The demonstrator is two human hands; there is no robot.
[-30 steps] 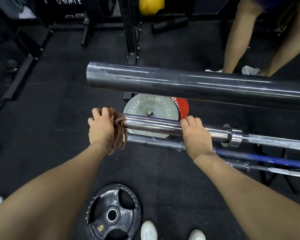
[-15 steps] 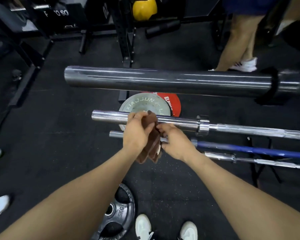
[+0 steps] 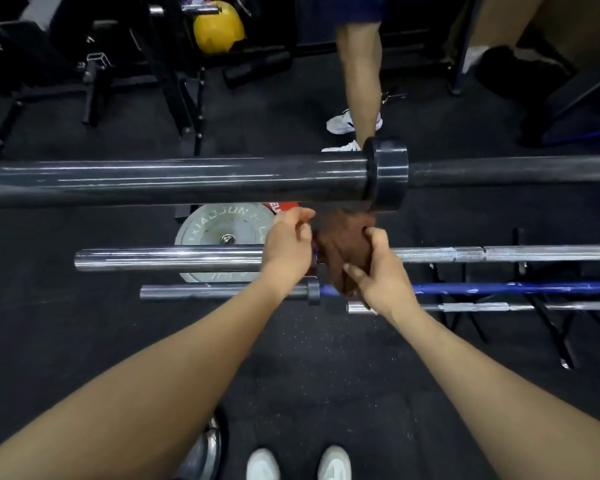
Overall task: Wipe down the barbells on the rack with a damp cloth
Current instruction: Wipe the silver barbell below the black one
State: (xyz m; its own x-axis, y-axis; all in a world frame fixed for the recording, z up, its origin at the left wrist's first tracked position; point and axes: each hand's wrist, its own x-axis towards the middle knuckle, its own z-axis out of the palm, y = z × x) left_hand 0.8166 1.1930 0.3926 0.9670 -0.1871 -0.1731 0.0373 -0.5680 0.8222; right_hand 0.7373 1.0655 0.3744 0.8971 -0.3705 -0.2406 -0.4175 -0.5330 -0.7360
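Both hands, left [image 3: 288, 242] and right [image 3: 381, 271], grip the brown cloth [image 3: 340, 244] above the chrome barbell [image 3: 167, 259]

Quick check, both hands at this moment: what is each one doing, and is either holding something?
Left hand: fingers curled, pinching the edge of the brown cloth.
Right hand: gripping the same cloth from the other side.

Setting is presenting as a gym's free-weight area. Several barbells [image 3: 167, 259] are lying level on a rack [image 3: 551, 327] across the centre of view. A grey bumper plate [image 3: 222, 225] is standing on black rubber flooring [image 3: 49, 323] beyond them. At 12 o'clock a yellow kettlebell [image 3: 218, 27] is sitting among black steel frames [image 3: 184, 88].
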